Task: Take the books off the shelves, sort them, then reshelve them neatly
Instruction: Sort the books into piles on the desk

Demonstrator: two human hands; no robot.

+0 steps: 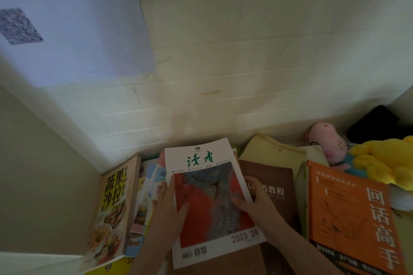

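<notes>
White wall boards (245,51) are filling the back of the view, and a sheet of paper (73,29) with two blurry pictures is hanging on them at the upper left.

Low in the middle, a magazine (210,196) with green writing and a red and blue picture is sitting tilted up between two hands. The left hand (168,205) is gripping its left edge, with the thumb lying on the cover and the fingers curling behind. The right hand (252,201) is pinching its right edge, thumb on the cover; its other fingers are hiding behind the page. The bottom edge of the view is cutting off both arms.

Just left of the magazine, thin booklets (147,185) are poking out, mostly covered. Next to them a salad cookbook (111,203) is leaning against the side wall. A brown book (274,190) is lying on the right, with the right hand hiding part of its title. A pale yellow book (268,147) is peeking out behind it. An orange book (353,219) is running off the bottom right corner.

Farther right, a pink plush toy (328,140) and a yellow plush toy (384,161) are lying together. A black thing (375,125) behind them is too dark to make out.
</notes>
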